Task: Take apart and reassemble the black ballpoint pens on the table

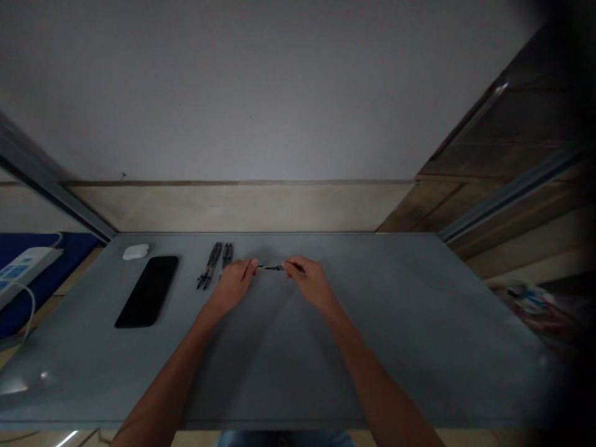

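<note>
A thin dark pen-like item (271,267) is held level between my two hands above the grey table (395,329). My left hand (236,279) pinches its left end, and my right hand (305,277) pinches the right end, where a dark tip shows between the fingers. Just left of my left hand lies a small bundle of dark, slim pen-like items (209,267). A second bundle (227,253) lies beside it, its lower part hidden behind my left hand.
A black phone (148,292) lies on the table's left side, with a white earbud case (136,251) behind it. Metal posts rise at both back corners. Beyond the left edge is a white power strip (23,270) with a cable.
</note>
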{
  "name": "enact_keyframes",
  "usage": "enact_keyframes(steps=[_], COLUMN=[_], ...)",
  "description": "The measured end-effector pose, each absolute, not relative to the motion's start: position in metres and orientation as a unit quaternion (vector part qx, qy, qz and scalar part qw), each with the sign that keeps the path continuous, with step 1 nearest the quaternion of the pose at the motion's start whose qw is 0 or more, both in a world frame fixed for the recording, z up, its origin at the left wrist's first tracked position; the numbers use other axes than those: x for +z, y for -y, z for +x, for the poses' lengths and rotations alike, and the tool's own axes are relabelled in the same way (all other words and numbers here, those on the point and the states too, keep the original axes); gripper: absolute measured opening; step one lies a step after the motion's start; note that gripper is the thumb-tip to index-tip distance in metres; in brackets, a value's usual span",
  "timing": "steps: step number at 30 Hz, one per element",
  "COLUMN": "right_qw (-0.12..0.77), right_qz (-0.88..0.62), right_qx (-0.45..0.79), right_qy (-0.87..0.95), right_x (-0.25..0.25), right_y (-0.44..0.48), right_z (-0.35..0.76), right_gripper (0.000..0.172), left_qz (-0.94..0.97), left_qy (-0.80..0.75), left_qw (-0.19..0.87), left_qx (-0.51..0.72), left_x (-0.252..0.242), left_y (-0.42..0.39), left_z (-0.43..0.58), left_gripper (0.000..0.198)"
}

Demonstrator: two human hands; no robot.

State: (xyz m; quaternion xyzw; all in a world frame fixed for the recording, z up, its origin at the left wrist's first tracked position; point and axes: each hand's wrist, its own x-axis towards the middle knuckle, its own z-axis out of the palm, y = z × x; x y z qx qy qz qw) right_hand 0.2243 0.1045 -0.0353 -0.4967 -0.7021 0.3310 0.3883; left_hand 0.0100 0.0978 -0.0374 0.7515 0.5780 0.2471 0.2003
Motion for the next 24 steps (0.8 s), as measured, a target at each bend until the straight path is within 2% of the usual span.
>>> enact_keyframes(steps=[3, 8, 10, 12, 15, 18, 24], right_qw=[0.422, 0.442, 0.444, 0.440, 0.410, 0.388, 0.406], right_qz=[-0.479, -0.431, -0.413, -0.427, -0.484, -0.504, -0.496], right_qx=[0.332, 0.336, 0.348, 0.366, 0.379, 0.370, 0.404], right_qy=[0.695, 0.711, 0.715, 0.700, 0.673, 0.677, 0.653], right_x=[-0.036, -0.034, -0.034, -0.034, -0.035, -0.035, -0.039], right_y=[-0.104, -0.104, -0.103, -0.103, -0.103, -0.105, -0.105], right_z=[0.224, 0.224, 0.223, 0.222, 0.223, 0.225, 0.225], right_gripper=[0.014, 0.008, 0.014, 0.028, 0.024, 0.037, 0.024], left_qz=[0.740, 0.711, 0.710, 0.714, 0.723, 0.750, 0.815], left_qy=[-0.589, -0.608, -0.607, -0.601, -0.592, -0.570, -0.527], left_qw=[0.220, 0.260, 0.262, 0.262, 0.262, 0.241, 0.173], left_qx=[0.237, 0.238, 0.243, 0.245, 0.242, 0.234, 0.169], left_x=[-0.036, -0.032, -0.031, -0.030, -0.030, -0.032, -0.032], left_y=[-0.097, -0.097, -0.097, -0.097, -0.096, -0.096, -0.088], left_z=[0.011, 0.010, 0.009, 0.009, 0.009, 0.010, 0.019], left_gripper=[0.052, 0.053, 0.053, 0.052, 0.051, 0.049, 0.038])
